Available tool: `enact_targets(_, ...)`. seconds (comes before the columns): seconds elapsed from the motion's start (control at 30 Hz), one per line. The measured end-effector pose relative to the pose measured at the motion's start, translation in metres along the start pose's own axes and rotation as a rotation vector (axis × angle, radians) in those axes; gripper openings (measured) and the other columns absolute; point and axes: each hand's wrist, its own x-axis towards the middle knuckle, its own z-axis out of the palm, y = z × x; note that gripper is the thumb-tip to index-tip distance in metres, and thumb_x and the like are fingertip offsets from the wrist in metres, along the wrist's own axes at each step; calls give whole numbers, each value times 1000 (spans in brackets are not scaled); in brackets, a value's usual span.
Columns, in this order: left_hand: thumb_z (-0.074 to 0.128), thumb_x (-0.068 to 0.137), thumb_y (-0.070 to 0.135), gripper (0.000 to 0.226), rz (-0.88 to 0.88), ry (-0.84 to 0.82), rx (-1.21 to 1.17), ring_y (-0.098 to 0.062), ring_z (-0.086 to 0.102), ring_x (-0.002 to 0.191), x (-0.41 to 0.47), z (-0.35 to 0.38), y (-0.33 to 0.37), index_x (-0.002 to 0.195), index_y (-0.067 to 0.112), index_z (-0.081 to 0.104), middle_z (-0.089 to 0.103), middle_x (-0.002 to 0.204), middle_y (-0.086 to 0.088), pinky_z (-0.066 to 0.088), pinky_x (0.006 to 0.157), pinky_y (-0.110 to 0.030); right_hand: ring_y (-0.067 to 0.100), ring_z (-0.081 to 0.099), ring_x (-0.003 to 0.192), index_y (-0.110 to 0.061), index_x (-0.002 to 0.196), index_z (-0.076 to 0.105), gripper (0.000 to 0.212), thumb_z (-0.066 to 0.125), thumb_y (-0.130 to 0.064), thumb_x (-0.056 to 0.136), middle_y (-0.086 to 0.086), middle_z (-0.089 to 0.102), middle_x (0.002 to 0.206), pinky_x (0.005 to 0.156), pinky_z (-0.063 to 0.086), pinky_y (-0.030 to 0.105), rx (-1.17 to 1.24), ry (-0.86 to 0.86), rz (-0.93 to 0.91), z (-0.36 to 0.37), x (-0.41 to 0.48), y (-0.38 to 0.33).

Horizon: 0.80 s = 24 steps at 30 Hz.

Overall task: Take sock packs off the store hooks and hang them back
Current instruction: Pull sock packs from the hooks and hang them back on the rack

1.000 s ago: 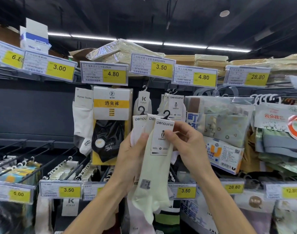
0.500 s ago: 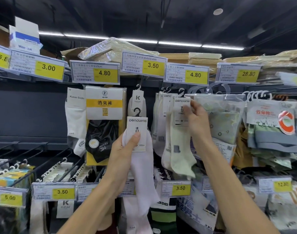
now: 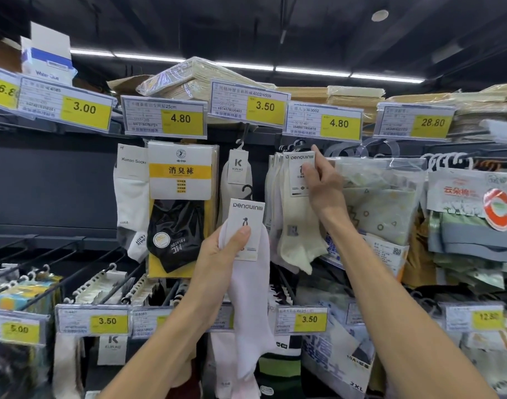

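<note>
The left hand (image 3: 217, 254) has its grip closed on a pale pink ankle sock pack with a white Penguin card header (image 3: 248, 272), thumb pressed on the card's front below the penguin mark. The pack's black plastic hook (image 3: 248, 191) stands free just above that grip, and the sock hangs down past the wrist. Up and to the right of it, the right hand (image 3: 321, 182) pinches the white card header of a cream ankle sock pack (image 3: 297, 223). That pack sits at the front of a row of like packs under the yellow 4.80 price tag (image 3: 323, 122). Whether its hook is seated on the store peg cannot be told.
</note>
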Motion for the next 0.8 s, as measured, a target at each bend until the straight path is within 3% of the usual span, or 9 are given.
enact_targets(0.1, 61, 89, 35, 18, -19, -2, -5, -9, 74, 87, 0, 2, -1, 97, 38, 77, 79, 99, 3, 56, 69, -17, -7, 34, 67, -29, 153, 25, 56, 43, -32, 100, -23, 41, 82, 72, 36, 20, -79, -31, -12, 0, 2, 4)
enact_targets(0.17, 60, 92, 31, 18, -35, -6, -7, -9, 74, 87, 0, 3, -1, 96, 36, 77, 79, 99, 2, 56, 68, -17, -9, 43, 75, -28, 153, 25, 57, 44, -28, 99, -24, 45, 84, 79, 38, 21, -124, -47, -33, -2, 1, 2)
enact_targets(0.23, 59, 96, 28, 20, -49, -11, -3, -10, 74, 86, 0, 4, -2, 95, 35, 78, 79, 98, 1, 57, 70, -18, 2, 55, 114, -25, 154, 22, 61, 48, -21, 99, -14, 59, 126, 102, 39, 26, -144, -98, -12, -5, -1, -2)
enact_targets(0.3, 59, 97, 27, 20, -57, -7, -3, -10, 74, 86, 0, 4, -2, 95, 34, 78, 79, 98, 1, 57, 70, -18, 16, 41, 138, -20, 155, 22, 65, 52, -14, 98, 0, 40, 153, 115, 34, 35, -181, -128, 36, -9, -7, -8)
enact_targets(0.4, 61, 91, 34, 17, -44, -8, -3, -12, 74, 87, 1, 3, -3, 99, 33, 77, 78, 100, -1, 58, 73, -20, 14, 50, 127, -21, 146, 42, 51, 55, -19, 97, -4, 47, 140, 109, 42, 36, -207, 45, -53, -11, -35, -20)
enact_targets(0.47, 62, 85, 40, 22, -31, -22, -5, -14, 74, 88, 2, 2, -4, 101, 32, 76, 78, 101, -2, 59, 73, -23, 2, 53, 119, -26, 134, 55, 39, 57, -29, 95, -12, 52, 130, 100, 45, 18, -56, 95, -153, -11, -66, -32)
enact_targets(0.53, 62, 84, 41, 24, -10, -35, 0, -16, 74, 89, 3, 3, -5, 102, 32, 76, 78, 102, -3, 59, 73, -24, -8, 55, 114, -30, 128, 59, 38, 61, -37, 91, -18, 60, 122, 87, 44, 4, 98, -31, -164, -11, -95, -46)
enact_targets(0.67, 57, 92, 36, 26, 98, -111, 86, -11, 71, 107, 6, 5, -6, 113, 34, 73, 76, 113, 4, 55, 88, -21, 1, 65, 100, -39, 122, 59, 42, 71, -25, 85, -18, 67, 103, 84, 54, 18, 157, -314, -116, -8, -113, -56)
enact_targets(0.8, 57, 99, 31, 19, 33, -169, 287, -11, 72, 100, 7, -4, -16, 114, 37, 67, 76, 106, 11, 60, 82, -29, 7, 69, 87, -29, 117, 65, 38, 66, -5, 88, -7, 72, 102, 79, 57, 26, 229, -210, -17, -13, -95, -51)
